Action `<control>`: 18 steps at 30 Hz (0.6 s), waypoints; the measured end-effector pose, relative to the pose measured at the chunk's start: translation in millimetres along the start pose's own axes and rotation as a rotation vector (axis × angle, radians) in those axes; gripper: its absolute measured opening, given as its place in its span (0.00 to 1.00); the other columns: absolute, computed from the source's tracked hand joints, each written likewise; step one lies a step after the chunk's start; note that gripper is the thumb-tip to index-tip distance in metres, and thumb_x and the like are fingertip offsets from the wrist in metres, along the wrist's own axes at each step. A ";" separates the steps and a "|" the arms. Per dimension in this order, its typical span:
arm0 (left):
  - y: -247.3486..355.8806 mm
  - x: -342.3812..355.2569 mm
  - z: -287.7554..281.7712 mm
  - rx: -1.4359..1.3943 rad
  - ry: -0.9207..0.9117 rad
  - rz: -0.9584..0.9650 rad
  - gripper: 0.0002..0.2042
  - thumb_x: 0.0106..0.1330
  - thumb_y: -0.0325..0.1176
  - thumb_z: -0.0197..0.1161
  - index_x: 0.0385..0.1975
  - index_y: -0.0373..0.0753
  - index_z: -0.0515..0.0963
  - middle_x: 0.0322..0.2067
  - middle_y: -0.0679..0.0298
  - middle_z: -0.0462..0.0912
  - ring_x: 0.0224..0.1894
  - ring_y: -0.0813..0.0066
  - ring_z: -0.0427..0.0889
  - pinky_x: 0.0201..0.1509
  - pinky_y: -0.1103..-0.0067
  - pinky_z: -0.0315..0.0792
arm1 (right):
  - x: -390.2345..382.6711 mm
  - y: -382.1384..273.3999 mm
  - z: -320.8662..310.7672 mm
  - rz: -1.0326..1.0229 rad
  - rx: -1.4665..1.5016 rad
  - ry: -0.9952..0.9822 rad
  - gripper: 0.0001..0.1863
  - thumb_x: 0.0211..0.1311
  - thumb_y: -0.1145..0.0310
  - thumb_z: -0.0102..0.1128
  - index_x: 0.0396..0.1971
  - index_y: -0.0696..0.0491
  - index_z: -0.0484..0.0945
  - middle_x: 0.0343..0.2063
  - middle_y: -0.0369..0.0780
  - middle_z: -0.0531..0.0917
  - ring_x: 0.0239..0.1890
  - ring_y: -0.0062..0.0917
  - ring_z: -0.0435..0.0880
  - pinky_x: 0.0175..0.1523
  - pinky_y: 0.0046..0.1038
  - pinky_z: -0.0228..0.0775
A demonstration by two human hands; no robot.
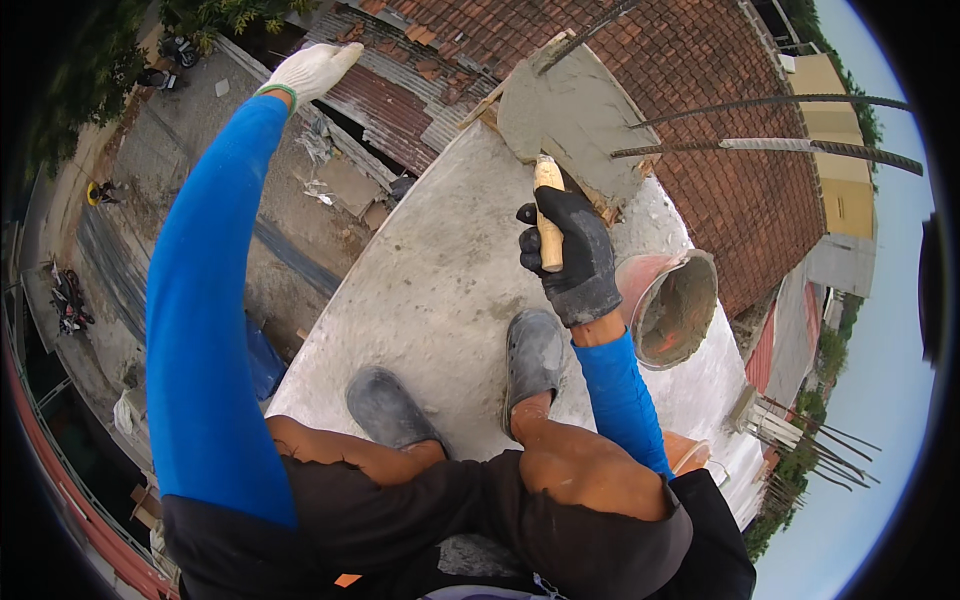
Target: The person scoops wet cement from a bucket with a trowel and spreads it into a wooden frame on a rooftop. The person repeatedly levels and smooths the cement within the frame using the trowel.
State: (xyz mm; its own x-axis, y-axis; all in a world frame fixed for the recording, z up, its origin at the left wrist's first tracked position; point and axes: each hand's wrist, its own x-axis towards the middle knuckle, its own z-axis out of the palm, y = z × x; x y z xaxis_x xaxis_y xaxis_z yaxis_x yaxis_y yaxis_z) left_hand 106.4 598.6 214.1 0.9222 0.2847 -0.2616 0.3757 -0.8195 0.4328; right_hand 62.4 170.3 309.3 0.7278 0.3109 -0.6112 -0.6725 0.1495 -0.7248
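Note:
My right hand (575,245), in a black glove, is closed around the light wooden handle of a trowel (549,215). The far end of that handle meets a patch of wet grey mortar (580,105) at the slab's far corner; I cannot tell the blade apart from the mortar. Stretched out to the far left, my left hand (312,72) wears a white knit glove. Its fingers are extended, and nothing shows in it. Beside my right wrist lies a tilted orange bucket (678,308), its inside coated with grey cement.
I stand in grey clogs (534,355) on a raised concrete slab (420,270), whose left edge drops to a yard. Steel rebars (770,145) jut across the far right corner. Beyond are a tiled roof (700,90) and corrugated sheets (400,100). A second orange container (686,452) sits behind my right arm.

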 end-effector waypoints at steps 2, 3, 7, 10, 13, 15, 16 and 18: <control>1.1 -0.5 2.2 0.011 0.027 0.008 0.40 0.78 0.67 0.43 0.59 0.31 0.82 0.49 0.42 0.87 0.55 0.43 0.84 0.62 0.59 0.73 | 23.2 -0.3 28.1 -0.060 0.019 -0.019 0.14 0.72 0.61 0.66 0.49 0.50 0.75 0.35 0.40 0.82 0.23 0.21 0.78 0.22 0.24 0.71; 2.5 -0.9 2.9 0.018 0.041 0.031 0.40 0.78 0.67 0.42 0.59 0.31 0.82 0.50 0.42 0.87 0.55 0.43 0.84 0.62 0.59 0.73 | 36.9 -2.7 40.1 -0.056 0.076 -0.002 0.14 0.72 0.60 0.66 0.49 0.49 0.74 0.34 0.39 0.81 0.23 0.21 0.78 0.22 0.24 0.71; 7.9 -3.0 -2.1 0.010 0.079 0.057 0.41 0.77 0.68 0.43 0.60 0.31 0.81 0.51 0.42 0.86 0.55 0.44 0.84 0.62 0.60 0.73 | 87.5 -12.1 74.4 0.020 0.358 -0.067 0.15 0.72 0.59 0.67 0.47 0.49 0.72 0.30 0.37 0.78 0.23 0.21 0.78 0.22 0.23 0.71; 6.1 -3.6 -10.1 -0.018 0.039 0.026 0.40 0.78 0.68 0.43 0.61 0.32 0.81 0.52 0.43 0.86 0.56 0.46 0.84 0.61 0.60 0.73 | 99.1 -13.2 78.2 -0.001 0.433 -0.068 0.13 0.72 0.58 0.65 0.46 0.47 0.73 0.31 0.38 0.77 0.23 0.22 0.76 0.22 0.25 0.69; -2.8 -6.4 -12.5 -0.057 0.059 -0.009 0.39 0.77 0.67 0.44 0.60 0.31 0.81 0.52 0.44 0.86 0.56 0.47 0.84 0.61 0.61 0.73 | 90.5 -11.5 70.5 0.025 0.480 -0.058 0.13 0.73 0.58 0.65 0.47 0.46 0.73 0.31 0.38 0.78 0.23 0.22 0.76 0.22 0.26 0.69; -7.9 -5.9 -10.7 -0.057 0.055 -0.034 0.39 0.77 0.66 0.44 0.60 0.31 0.81 0.52 0.44 0.86 0.57 0.47 0.83 0.62 0.61 0.72 | 80.6 -11.0 64.9 0.041 0.493 -0.100 0.15 0.73 0.57 0.66 0.47 0.48 0.73 0.31 0.37 0.79 0.24 0.21 0.78 0.23 0.25 0.72; -10.1 -5.7 -9.5 -0.054 0.051 -0.050 0.39 0.77 0.66 0.44 0.60 0.31 0.80 0.52 0.44 0.86 0.57 0.48 0.83 0.62 0.61 0.72 | 76.8 -11.6 63.5 0.038 0.505 -0.110 0.15 0.73 0.57 0.66 0.46 0.49 0.73 0.31 0.37 0.79 0.24 0.21 0.79 0.24 0.25 0.73; -13.0 -3.1 -8.7 -0.040 -0.011 -0.068 0.39 0.77 0.65 0.44 0.62 0.31 0.79 0.55 0.44 0.85 0.59 0.46 0.82 0.64 0.61 0.71 | 72.9 -10.5 66.0 0.021 0.537 -0.138 0.14 0.73 0.58 0.66 0.46 0.49 0.73 0.31 0.37 0.79 0.24 0.21 0.79 0.24 0.26 0.74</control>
State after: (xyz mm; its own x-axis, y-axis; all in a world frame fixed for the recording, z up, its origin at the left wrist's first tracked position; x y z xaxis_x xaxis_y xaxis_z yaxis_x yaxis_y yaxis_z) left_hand 99.5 612.8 216.8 0.8933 0.3334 -0.3014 0.4413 -0.7775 0.4480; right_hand 113.7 253.4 293.4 0.7132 0.4339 -0.5505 -0.6871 0.5881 -0.4267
